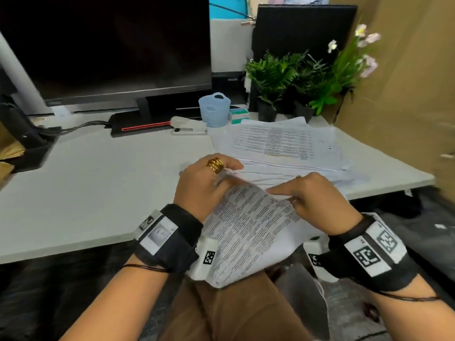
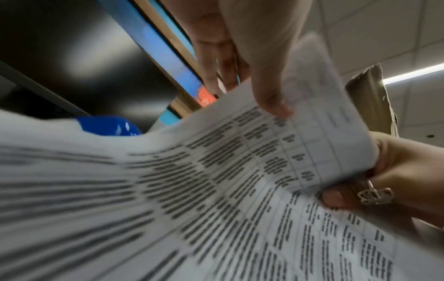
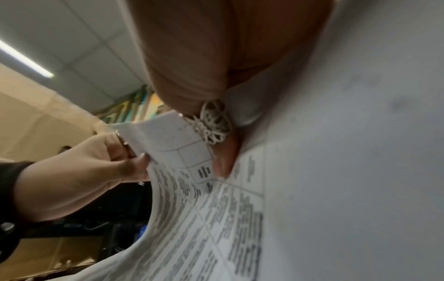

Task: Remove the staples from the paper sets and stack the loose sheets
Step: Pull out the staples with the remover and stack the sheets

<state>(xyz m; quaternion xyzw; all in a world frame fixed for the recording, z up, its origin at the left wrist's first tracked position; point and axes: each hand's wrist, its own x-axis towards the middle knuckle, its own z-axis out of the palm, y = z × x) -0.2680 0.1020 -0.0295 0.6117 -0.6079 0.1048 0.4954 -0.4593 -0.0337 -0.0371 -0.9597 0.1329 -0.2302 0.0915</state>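
A printed paper set point(image 1: 248, 230) hangs over the desk's front edge towards my lap, covered in table text. My left hand point(image 1: 209, 178) pinches its far left corner, thumb on the printed side point(image 2: 271, 98). My right hand point(image 1: 307, 193) pinches the same top edge a little to the right, a ring showing against the sheet point(image 3: 213, 123). The top corner of the paper set point(image 2: 324, 133) curls back between both hands. No staple is visible. A loose pile of printed sheets point(image 1: 283, 143) lies on the desk just beyond my hands.
A white stapler point(image 1: 189, 126) lies near the monitor point(image 1: 105, 45) base, beside a pale blue basket point(image 1: 214, 109). Potted plants point(image 1: 295, 80) stand at the back right, with a cardboard wall point(image 1: 406, 94) on the right. The white desk point(image 1: 98, 180) stretches left.
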